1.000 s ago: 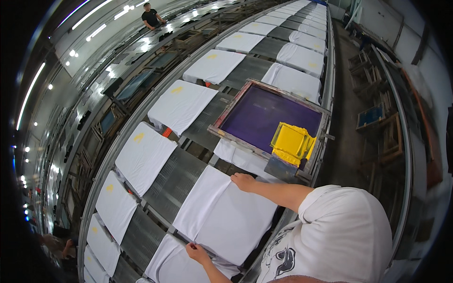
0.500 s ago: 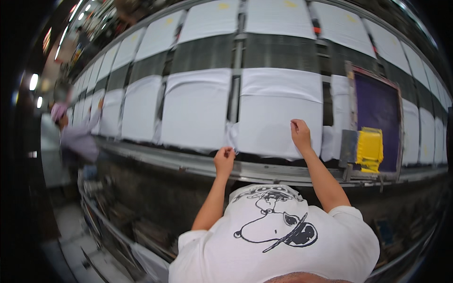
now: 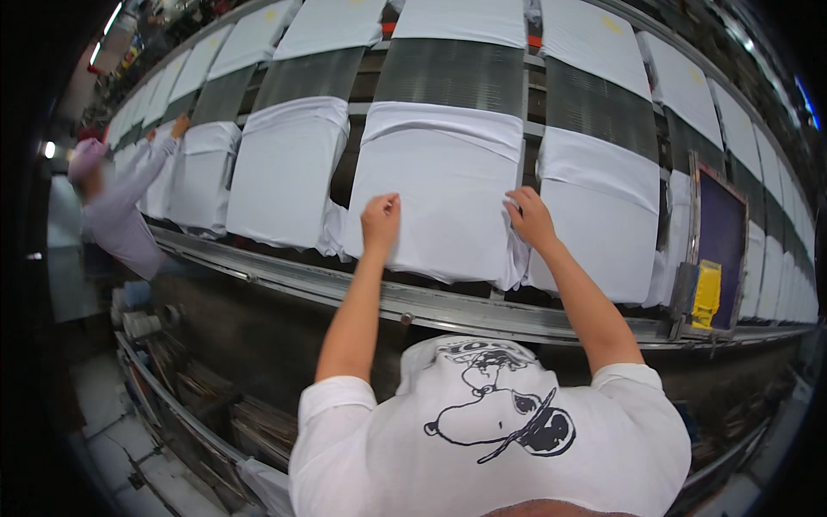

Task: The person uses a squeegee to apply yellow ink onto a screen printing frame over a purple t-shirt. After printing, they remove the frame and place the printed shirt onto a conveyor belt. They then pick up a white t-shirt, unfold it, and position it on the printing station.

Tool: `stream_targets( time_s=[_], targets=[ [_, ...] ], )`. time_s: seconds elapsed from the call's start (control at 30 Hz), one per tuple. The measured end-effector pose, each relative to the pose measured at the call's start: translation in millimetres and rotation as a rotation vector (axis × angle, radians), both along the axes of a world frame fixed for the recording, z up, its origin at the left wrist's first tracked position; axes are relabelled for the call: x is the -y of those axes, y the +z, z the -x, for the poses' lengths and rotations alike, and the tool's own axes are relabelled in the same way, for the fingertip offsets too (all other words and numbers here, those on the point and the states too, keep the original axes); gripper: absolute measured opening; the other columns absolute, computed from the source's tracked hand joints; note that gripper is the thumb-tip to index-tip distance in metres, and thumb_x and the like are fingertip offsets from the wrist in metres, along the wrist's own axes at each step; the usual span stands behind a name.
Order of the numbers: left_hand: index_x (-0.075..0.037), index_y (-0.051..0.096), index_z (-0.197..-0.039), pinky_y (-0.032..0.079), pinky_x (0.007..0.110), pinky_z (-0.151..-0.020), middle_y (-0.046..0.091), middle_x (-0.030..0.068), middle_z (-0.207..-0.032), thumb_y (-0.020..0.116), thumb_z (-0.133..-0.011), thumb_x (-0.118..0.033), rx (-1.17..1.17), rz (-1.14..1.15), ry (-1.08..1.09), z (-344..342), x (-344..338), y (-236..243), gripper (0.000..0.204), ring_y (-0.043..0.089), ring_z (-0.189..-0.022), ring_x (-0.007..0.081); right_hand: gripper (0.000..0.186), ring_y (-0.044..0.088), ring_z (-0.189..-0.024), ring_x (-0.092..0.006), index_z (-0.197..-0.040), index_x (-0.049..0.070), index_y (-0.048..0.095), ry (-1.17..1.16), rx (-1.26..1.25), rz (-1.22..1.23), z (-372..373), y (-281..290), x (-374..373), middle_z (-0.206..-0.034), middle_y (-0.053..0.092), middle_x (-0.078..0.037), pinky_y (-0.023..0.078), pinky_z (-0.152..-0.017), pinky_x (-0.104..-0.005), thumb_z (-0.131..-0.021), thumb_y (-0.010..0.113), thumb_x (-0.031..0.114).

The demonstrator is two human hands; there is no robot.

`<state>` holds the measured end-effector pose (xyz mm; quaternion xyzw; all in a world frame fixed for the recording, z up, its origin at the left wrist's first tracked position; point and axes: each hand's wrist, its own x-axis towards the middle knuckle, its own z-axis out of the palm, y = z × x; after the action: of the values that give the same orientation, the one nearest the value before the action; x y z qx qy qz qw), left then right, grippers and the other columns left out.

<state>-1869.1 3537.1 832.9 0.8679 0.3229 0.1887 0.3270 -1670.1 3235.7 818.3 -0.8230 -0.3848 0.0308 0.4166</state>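
In front of me a piece of white cloth is drawn over a flat board, with folds bunched across its far end. My left hand rests over the cloth's left side, fingers curled together; whether fabric is pinched in them is hidden. At its right edge is my right hand, fingers bent but apart, with the fingertips close to or touching the fabric. Loose cloth hangs at the board's near right corner. A second white cloth covers the board just to the right.
A metal rail runs along the near side of the boards. To the right stands a framed purple printing screen with yellow ink at its near end. Another person reaches over boards at the far left. A lower shelf holds stacked items.
My view and body have shifted left along the row. Both hands have moved to the neighbouring cloth on the left; the left hand has risen from the rail edge onto it.
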Motion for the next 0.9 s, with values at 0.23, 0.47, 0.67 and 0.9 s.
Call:
stream_targets(
  time_s=[0.23,0.47,0.67,0.9],
  targets=[
    [-0.004,0.074,-0.108,0.056,0.037,-0.077,0.071,0.0120,-0.103,0.067,-0.096,-0.014,0.018,-0.017,-0.128,-32,-136,8,0.018,0.070,-0.086,0.0268,0.022,0.063,-0.104,-0.0370,-0.114,0.006,0.068,-0.186,0.100,0.263,-44,-13,-93,-0.113,0.063,-0.017,0.053,-0.087,-0.0453,-0.093,0.067,0.011],
    [-0.010,0.073,-0.112,0.054,0.043,-0.084,0.069,0.0077,-0.111,0.066,-0.095,-0.014,-0.061,-0.145,-0.316,-74,-204,-16,0.019,0.066,-0.100,0.0319,0.009,0.065,-0.096,-0.0367,-0.104,0.010,0.065,-0.274,0.096,0.409,-62,-21,-120,-0.103,0.062,-0.013,0.054,-0.079,-0.0487,-0.097,0.062,0.014],
    [-0.009,0.068,-0.103,0.054,0.045,-0.080,0.067,0.0075,-0.106,0.064,-0.098,-0.015,-0.023,-0.121,-0.422,-99,-229,-34,0.009,0.065,-0.097,0.0341,0.008,0.065,-0.093,-0.0384,-0.103,0.008,0.064,-0.281,0.063,0.439,-82,-25,-121,-0.104,0.062,-0.012,0.053,-0.077,-0.0504,-0.098,0.060,0.013],
    [-0.008,0.066,-0.098,0.053,0.043,-0.077,0.065,0.0082,-0.100,0.063,-0.099,-0.016,-0.043,0.068,-0.448,-103,-237,-8,0.009,0.065,-0.093,0.0334,0.009,0.062,-0.065,-0.0160,-0.107,0.003,0.058,-0.496,-0.498,0.205,-89,-10,-108,-0.086,0.063,-0.008,0.050,-0.060,-0.0315,-0.105,0.053,0.011]
  ],
)
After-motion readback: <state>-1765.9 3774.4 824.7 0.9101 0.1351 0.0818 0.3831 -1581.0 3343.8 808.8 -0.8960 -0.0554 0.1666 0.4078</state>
